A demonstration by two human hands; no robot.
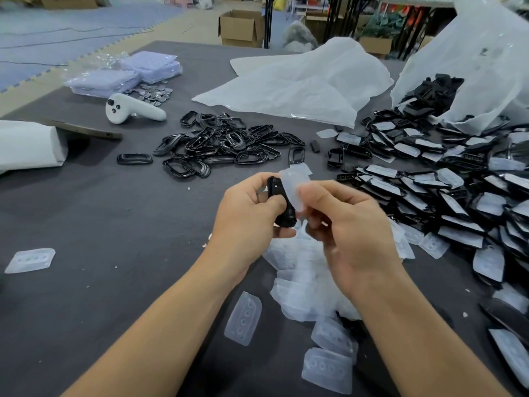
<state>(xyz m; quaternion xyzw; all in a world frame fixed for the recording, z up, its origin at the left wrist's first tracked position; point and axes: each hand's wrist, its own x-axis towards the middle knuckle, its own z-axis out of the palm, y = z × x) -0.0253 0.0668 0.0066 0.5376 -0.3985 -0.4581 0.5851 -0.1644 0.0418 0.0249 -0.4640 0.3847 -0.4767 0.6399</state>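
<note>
The left hand (pixel 246 213) grips a black shell (pixel 279 202) upright, thumb and fingers curled round it. Just right of it, the right hand (pixel 352 233) pinches a clear insert (pixel 292 190) that touches the shell. Below both hands, more clear inserts (pixel 300 285) lie heaped on the grey surface (pixel 114 224).
</note>
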